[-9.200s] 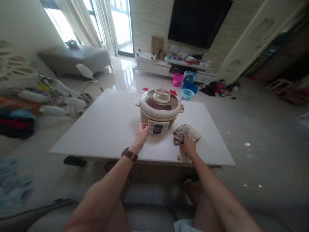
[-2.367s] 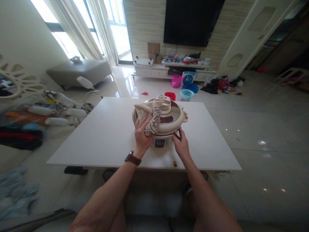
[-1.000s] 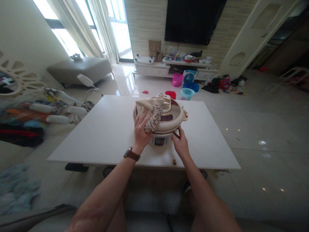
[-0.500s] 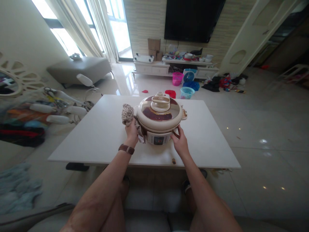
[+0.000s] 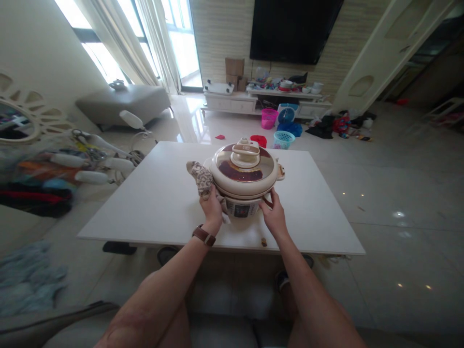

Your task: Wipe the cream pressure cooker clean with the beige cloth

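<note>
On the left of the white surface (image 5: 130, 203), the patterned cloth (image 5: 203, 180) is bunched, its upper part sticking out to the far left and its lower end hanging along the cooker's left side. My left hand (image 5: 212, 208) is closed about it, with a watch (image 5: 203, 235) at the wrist. A second ago this cloth lay over the left part of the lid; it has since come off and down to the flank. In the middle, the cooker (image 5: 232, 189) stands upright on the surface, its lid (image 5: 246, 166) on and its top handle (image 5: 245, 151) now in full view. The control panel (image 5: 243, 209) faces the near side, beside the cloth's lower end. I judge that the work has thereby passed from the lid to the cooker's side wall. Right of the panel, on the near part of the surface, lies a small brown object (image 5: 264, 242). At the right, my right hand (image 5: 274, 215) has kept its place below the rim, thumb and forefinger apart against the cooker; whether that grip is closed on anything I cannot tell.
</note>
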Demonstrator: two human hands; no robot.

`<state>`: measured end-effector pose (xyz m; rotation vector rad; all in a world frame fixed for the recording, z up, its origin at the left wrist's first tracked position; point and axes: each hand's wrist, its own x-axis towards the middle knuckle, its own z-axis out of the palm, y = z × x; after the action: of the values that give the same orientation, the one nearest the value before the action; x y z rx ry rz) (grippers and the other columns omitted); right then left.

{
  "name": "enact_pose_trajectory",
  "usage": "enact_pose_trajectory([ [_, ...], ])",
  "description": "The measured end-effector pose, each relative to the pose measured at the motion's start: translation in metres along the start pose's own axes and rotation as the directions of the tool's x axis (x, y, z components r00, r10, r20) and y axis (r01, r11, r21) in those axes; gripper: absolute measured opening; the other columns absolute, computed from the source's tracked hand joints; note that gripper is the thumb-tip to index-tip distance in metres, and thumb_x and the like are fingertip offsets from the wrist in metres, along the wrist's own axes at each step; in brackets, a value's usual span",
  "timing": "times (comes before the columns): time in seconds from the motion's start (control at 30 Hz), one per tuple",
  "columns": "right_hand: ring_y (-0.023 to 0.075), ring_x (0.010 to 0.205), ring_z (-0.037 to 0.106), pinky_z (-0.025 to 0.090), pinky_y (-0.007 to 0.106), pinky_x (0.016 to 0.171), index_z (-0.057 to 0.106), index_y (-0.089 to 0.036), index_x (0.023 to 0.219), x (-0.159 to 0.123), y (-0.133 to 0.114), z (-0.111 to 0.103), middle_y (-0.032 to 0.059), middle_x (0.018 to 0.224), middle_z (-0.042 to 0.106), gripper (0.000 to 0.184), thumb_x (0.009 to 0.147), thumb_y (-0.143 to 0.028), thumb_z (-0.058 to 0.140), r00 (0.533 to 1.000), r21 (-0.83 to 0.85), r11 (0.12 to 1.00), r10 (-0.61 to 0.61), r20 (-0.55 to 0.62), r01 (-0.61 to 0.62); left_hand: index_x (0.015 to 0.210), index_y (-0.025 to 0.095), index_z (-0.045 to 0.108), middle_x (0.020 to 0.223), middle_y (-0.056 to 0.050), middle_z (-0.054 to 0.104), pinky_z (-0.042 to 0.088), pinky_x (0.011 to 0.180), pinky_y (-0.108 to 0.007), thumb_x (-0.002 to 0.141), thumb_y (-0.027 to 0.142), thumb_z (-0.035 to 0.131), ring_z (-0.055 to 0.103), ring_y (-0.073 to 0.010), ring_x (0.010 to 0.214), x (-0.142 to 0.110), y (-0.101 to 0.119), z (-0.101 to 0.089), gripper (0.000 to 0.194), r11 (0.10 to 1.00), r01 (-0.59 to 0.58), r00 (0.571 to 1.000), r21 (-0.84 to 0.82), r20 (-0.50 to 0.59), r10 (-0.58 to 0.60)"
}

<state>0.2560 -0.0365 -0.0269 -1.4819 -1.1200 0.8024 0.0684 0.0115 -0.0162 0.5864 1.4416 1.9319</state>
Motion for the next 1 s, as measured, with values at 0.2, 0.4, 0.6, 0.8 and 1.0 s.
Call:
enact_pose_trajectory([
  [0.2, 0.0332, 0.135, 0.066, 0.056, 0.049, 0.113, 0.040, -0.019, 0.163, 0.000, 0.001, -0.001, 0.0158, 0.151, 0.063, 0.089, 0.081, -0.039, 0.068, 1.000, 0.001, 1.000, 0.018, 0.011, -0.018, 0.120, 0.020, 0.075, 0.125, -0.013, 0.076, 0.051, 0.113, -0.048, 0.092, 0.036, 0.066, 0.068, -0.0284, 0.126, -0.001, 0.018, -0.006, 0.033, 0.870, -0.453, 0.873, 0.194, 0.295, 0.389],
  [0.4, 0.0316, 0.136, 0.065, 0.057, 0.049, 0.112, 0.038, -0.021, 0.164, 0.000, 0.004, -0.001, 0.0139, 0.153, 0.061, 0.089, 0.083, -0.041, 0.068, 1.000, 0.001, 1.000, -0.001, 0.027, 0.001, 0.146, 0.033, 0.066, 0.157, -0.005, 0.060, 0.016, 0.133, -0.060, 0.092, 0.032, 0.064, 0.047, -0.0350, 0.150, -0.012, 0.034, -0.012, 0.054, 0.329, -0.933, 0.305, 0.144, 0.802, 0.514],
  [0.6, 0.0305, 0.135, 0.066, 0.056, 0.049, 0.113, 0.038, -0.024, 0.163, 0.000, 0.006, -0.002, 0.0109, 0.153, 0.063, 0.086, 0.084, -0.041, 0.068, 1.000, -0.009, 1.000, -0.012, 0.021, 0.012, 0.156, 0.031, 0.055, 0.171, -0.006, 0.041, 0.018, 0.132, -0.063, 0.087, 0.036, 0.073, 0.024, -0.0410, 0.162, -0.017, 0.040, -0.009, 0.072, 0.273, -0.937, 0.324, 0.216, 0.829, 0.457],
  [0.8, 0.0327, 0.135, 0.066, 0.057, 0.050, 0.111, 0.039, -0.020, 0.163, -0.001, 0.001, -0.002, 0.0145, 0.152, 0.062, 0.088, 0.081, -0.039, 0.068, 1.000, 0.003, 1.000, 0.001, 0.022, -0.001, 0.162, 0.022, 0.044, 0.176, -0.019, 0.020, 0.020, 0.130, -0.065, 0.075, 0.052, 0.086, 0.015, -0.0476, 0.163, -0.009, 0.044, -0.010, 0.101, 0.350, -0.904, 0.399, 0.245, 0.777, 0.487],
  [1.0, 0.0331, 0.134, 0.067, 0.057, 0.052, 0.110, 0.039, -0.020, 0.163, -0.001, 0.002, -0.002, 0.0151, 0.150, 0.064, 0.088, 0.082, -0.038, 0.068, 1.000, -0.008, 1.000, -0.013, 0.027, 0.013, 0.166, 0.021, 0.034, 0.167, -0.023, 0.032, 0.020, 0.130, -0.065, 0.075, 0.052, 0.086, 0.020, -0.0466, 0.161, -0.007, 0.042, -0.013, 0.109, 0.358, -0.897, 0.408, 0.258, 0.794, 0.451],
])
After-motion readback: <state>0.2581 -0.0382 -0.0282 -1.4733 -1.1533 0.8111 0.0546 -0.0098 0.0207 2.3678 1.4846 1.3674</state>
